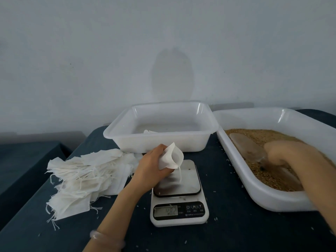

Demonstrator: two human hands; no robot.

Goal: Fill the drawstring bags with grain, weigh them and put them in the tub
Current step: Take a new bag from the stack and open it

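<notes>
Drawstring bag (171,156), empty by the look of it, held up over the far left corner of the scale (179,213) plate and clear of it. Mouth gaping up and to the right, long axis tilted from lower left to upper right, drawstring (180,174) dangling toward the plate. Gripped along its left side by the left hand (154,164), fingers curled round the gathered cloth.

Off to the right, well apart from the bag, the right hand (291,151), down in the grain tray (269,199) at the handle end of a clear scoop (245,147). Too blurred to tell whether curled round the handle or only reaching it. Scoop lying on the grain (272,172), long axis running away to the upper left, blade end toward the bag.

Probably the filling step: a load to be carried leftward over the tray rim and tipped into the open mouth, hence the mouth turned right. Some risk of spill onto the dark surface (227,230), dotted with stray kernels.

Behind the scale, the tub (160,142), with a small white bag (149,132) apparently inside. Left of the hand, a heap of empty bags (87,171).
</notes>
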